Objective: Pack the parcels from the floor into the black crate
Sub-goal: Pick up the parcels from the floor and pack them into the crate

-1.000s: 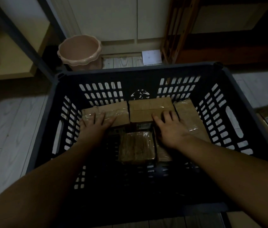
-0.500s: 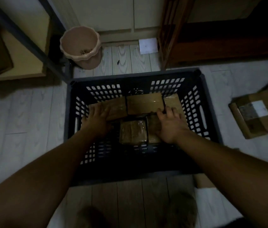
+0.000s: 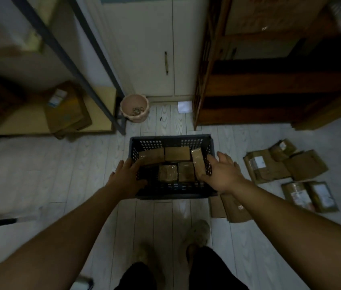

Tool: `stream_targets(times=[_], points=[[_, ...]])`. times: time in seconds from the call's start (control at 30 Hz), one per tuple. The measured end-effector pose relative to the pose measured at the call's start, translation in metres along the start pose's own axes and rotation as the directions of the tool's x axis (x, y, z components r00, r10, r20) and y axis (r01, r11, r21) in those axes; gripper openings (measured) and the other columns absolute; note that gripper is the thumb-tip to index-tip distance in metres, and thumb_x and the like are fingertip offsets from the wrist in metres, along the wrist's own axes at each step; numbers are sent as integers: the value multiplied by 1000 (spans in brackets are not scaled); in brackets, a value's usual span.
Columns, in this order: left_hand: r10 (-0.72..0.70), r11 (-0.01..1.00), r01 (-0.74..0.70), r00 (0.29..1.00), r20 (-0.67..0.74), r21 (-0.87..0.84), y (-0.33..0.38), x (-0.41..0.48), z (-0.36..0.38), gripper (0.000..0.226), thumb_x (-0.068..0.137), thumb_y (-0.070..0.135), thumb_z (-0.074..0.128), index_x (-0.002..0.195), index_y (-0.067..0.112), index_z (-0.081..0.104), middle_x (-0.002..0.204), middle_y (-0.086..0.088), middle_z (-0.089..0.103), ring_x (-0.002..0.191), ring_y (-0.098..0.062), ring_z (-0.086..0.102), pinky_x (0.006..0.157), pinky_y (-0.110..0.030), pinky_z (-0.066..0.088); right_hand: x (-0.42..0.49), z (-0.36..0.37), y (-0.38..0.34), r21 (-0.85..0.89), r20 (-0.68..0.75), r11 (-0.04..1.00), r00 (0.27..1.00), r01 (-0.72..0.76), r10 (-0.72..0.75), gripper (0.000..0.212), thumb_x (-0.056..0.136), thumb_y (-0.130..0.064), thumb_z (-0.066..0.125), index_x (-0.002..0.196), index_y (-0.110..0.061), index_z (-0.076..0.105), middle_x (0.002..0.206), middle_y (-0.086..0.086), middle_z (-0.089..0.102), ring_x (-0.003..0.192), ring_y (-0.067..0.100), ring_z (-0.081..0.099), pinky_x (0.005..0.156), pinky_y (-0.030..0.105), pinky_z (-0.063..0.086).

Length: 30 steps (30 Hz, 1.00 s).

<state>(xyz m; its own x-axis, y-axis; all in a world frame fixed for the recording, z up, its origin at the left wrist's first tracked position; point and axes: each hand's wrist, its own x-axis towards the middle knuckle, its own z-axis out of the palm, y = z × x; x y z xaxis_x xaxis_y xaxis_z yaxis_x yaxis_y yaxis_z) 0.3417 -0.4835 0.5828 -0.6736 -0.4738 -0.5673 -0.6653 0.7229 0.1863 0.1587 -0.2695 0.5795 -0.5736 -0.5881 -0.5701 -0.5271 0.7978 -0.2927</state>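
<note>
Head view – both hands' fingers apart over black crate (image 3: 171,193), loose parcels (image 3: 286,166) rightward, pink bin (image 3: 135,107) beyond

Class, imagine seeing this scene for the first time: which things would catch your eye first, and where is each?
The black crate sits mid-floor with brown parcels packed inside, and the left hand and right hand are open over its two sides. More loose parcels lie on the floor to the right, and a pink bin stands behind.
</note>
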Motion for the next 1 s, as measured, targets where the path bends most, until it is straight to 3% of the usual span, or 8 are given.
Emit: stream_targets(times=[0.1, 0.23, 0.43, 0.7, 1.0], points=[[19, 997, -23, 998, -66, -71, 17, -39, -21, 74, 91, 41, 54, 150, 24, 12, 158, -9, 10, 144, -32, 10, 115, -49, 18, -48, -35, 8, -28, -88, 999, 996, -31, 28, 78, 91, -53, 49, 153, -25, 11, 160, 10, 6, 145, 28, 8, 117, 43, 15], [124, 988, -135, 984, -124, -78, 41, -73, -38, 81, 84, 54, 56, 150, 25, 19, 156, -8, 17, 143, -31, 16, 116, -50, 21, -114, -53, 30, -37, -200, 985, 967, -169, 158, 80, 91, -57, 47, 153, -22, 10, 160, 11, 7, 145, 29, 11, 117, 42, 18], [337, 938, -344, 933, -125, -39, 107, -155, -54, 80, 89, 47, 55, 151, 26, 8, 160, -9, -1, 147, -29, -2, 118, -42, 6, -243, -46, 53, 65, -350, 947, 882, -313, 316, 78, 89, -57, 49, 152, -25, 16, 159, 9, 12, 144, 30, 18, 113, 43, 26], [500, 862, -508, 852, -152, -11, 210, -230, -56, 77, 91, 47, 52, 151, 30, 7, 160, -6, -1, 147, -29, 0, 118, -43, 10, -365, -55, 128, 206, -405, 913, 818, -353, 408, 78, 91, -52, 52, 152, -25, 14, 160, 9, 9, 144, 31, 20, 115, 41, 27], [549, 833, -553, 830, -97, -17, 382, -279, 27, 76, 91, 46, 52, 151, 31, 8, 160, -4, 0, 147, -29, -3, 118, -45, 10, -482, -38, 296, 258, -364, 869, 791, -422, 492, 80, 91, -55, 50, 153, -25, 10, 161, 8, 5, 145, 27, 17, 115, 37, 24]])
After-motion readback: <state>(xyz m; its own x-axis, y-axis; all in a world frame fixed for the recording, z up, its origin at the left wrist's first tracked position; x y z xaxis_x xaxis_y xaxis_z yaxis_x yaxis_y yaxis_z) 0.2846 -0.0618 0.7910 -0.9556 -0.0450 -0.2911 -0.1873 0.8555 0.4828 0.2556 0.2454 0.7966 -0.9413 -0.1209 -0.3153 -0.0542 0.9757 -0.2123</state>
